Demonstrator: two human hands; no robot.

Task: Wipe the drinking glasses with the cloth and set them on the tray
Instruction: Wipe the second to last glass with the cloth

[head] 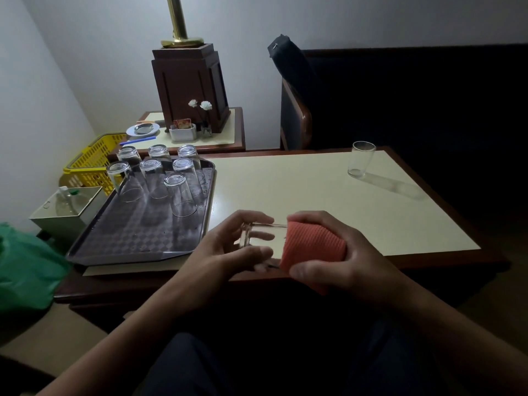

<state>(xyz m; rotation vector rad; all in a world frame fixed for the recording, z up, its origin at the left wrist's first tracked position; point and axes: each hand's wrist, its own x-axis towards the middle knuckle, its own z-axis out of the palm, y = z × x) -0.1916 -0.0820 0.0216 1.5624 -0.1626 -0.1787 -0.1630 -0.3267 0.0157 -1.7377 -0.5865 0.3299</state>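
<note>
1. Head-cam view looking down at a cream-topped table point(314, 190) w/ dark wood edge, in a dim room.
2. Left hand point(225, 252) holds a clear glass point(258, 241) lying on its side above the table's near edge; fingers curl over the top of its base end, thumb under it.
3. Right hand point(340, 258) is closed round an orange ribbed cloth point(311, 247), which is wrapped over the glass's other end; thumb presses the cloth from below, fingers from above.
4. Dark patterned tray point(137, 238) sits on the table's left end, just beside the left hand.
5. Seven tray glasses point(160, 172) stand upside down on its far half, in approx. 3 rows, close together.
6. One upright glass point(360, 160) stands alone near the far right corner of the table, well apart from hands & tray.
7. Behind: small side table point(228, 130) w/ brass lamp point(188, 81) on a dark wood base, white flowers point(200, 104), a small dish.
8. Far left: yellow basket point(91, 161), green bag point(25, 267).
</note>
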